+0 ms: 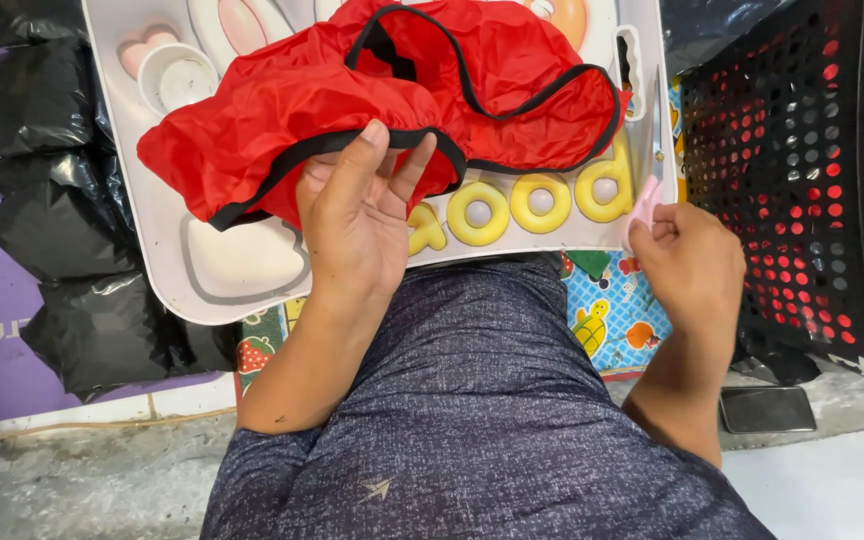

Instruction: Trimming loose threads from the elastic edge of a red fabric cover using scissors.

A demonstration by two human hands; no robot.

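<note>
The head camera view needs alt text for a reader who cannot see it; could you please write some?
The left hand grips the black-trimmed edge of a red fabric cover lying on a white tray, while the right hand pinches a small pink piece. A black perforated basket stands at right.

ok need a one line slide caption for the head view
Left hand grips the black-trimmed edge of a red fabric cover on a white tray; right hand pinches a small pink piece.
</note>
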